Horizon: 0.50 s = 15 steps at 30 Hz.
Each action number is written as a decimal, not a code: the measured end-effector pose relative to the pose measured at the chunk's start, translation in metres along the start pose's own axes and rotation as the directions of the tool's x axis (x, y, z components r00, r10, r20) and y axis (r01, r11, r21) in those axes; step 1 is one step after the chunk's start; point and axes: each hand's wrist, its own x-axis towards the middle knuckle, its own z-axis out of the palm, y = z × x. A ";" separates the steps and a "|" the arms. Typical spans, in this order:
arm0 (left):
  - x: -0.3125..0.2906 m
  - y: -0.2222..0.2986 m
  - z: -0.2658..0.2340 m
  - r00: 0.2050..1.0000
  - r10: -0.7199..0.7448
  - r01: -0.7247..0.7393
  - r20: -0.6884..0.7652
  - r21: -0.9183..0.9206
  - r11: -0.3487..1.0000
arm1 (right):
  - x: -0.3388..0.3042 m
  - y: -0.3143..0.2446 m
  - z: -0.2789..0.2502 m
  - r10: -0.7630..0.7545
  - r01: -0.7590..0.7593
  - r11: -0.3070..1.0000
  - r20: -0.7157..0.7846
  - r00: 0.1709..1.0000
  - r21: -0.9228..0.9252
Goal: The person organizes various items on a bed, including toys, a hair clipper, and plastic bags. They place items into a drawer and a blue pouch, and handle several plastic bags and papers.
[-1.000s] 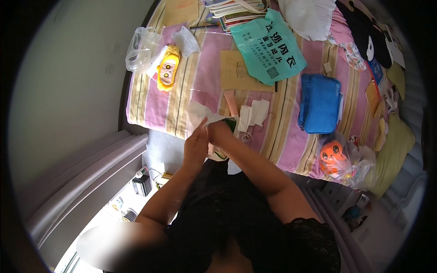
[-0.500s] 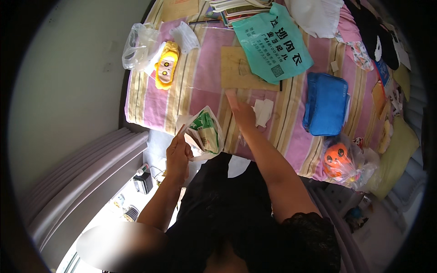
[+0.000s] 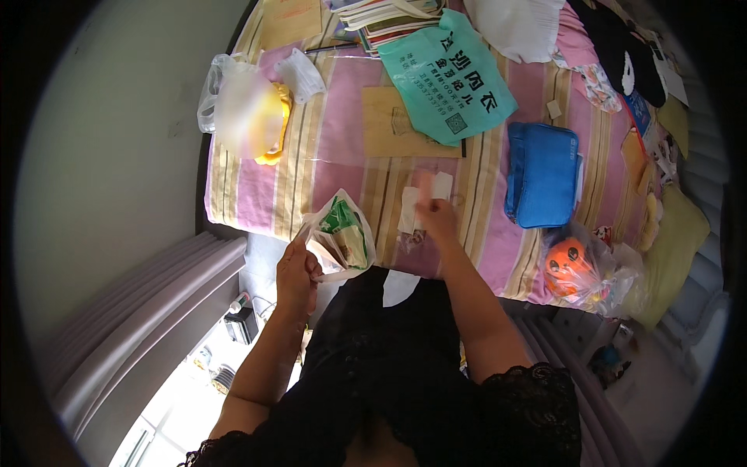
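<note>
My left hand (image 3: 294, 272) is closed on the rim of a white plastic bag (image 3: 369, 247) and holds it at the bed's near edge. The bag's mouth faces up, showing a green and white wrapper (image 3: 341, 218) and crumpled paper-like pieces inside. To the right, my right hand (image 3: 438, 219) is over the bed among white paper pieces (image 3: 408, 212). Its fingers are smeared by motion, so whether they grip a piece is unclear. A bit of clear plastic film (image 3: 410, 240) lies just below the paper.
The striped bedspread (image 3: 331, 175) bears a brown envelope (image 3: 377, 124), a teal plastic bag (image 3: 459, 86), stacked books (image 3: 389, 19) and a blue zip case (image 3: 542, 175). An orange toy in clear plastic (image 3: 572, 265) sits near right; a yellow pouch (image 3: 282, 124) lies left.
My right hand has moved from left of the white paper to over it, and white paper now shows on both sides of the fingers. My left hand still holds the bag.
</note>
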 end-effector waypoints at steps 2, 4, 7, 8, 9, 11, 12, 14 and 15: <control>-0.002 0.001 0.005 1.000 -0.011 0.011 0.001 -0.006 1.000 | -0.005 0.005 -0.040 0.045 -0.062 0.997 -0.308 0.950 -0.046; -0.002 0.003 0.012 1.000 -0.014 0.014 0.014 0.007 1.000 | 0.007 0.035 -0.072 0.034 -0.138 0.956 -0.368 0.929 -0.260; -0.001 0.001 0.016 0.999 0.009 -0.010 0.039 0.012 1.000 | 0.015 0.048 -0.074 -0.082 -0.174 0.915 -0.588 0.805 -0.365; -0.001 0.000 0.018 0.999 0.009 -0.009 0.031 0.017 1.000 | 0.022 0.052 -0.070 -0.123 -0.080 0.924 -0.488 0.864 -0.374; -0.001 0.000 0.020 1.000 0.008 -0.008 0.026 0.024 1.000 | 0.031 0.057 -0.059 -0.165 0.012 0.929 -0.384 0.909 -0.370; -0.001 -0.003 0.022 1.000 0.005 -0.005 0.018 0.035 0.999 | 0.035 0.047 -0.035 -0.155 0.074 0.942 -0.229 0.961 -0.327; -0.001 -0.006 0.020 1.000 0.006 -0.007 0.013 0.035 0.999 | 0.032 0.033 -0.020 -0.106 0.048 0.952 -0.177 0.979 -0.304; 0.000 -0.009 0.022 1.000 0.013 -0.013 0.013 0.039 0.999 | 0.031 0.021 0.003 -0.112 -0.015 0.922 -0.303 0.946 -0.387; -0.001 -0.009 0.023 1.000 0.015 -0.016 0.014 0.044 0.999 | 0.032 0.020 0.008 -0.118 -0.052 0.904 -0.365 0.924 -0.425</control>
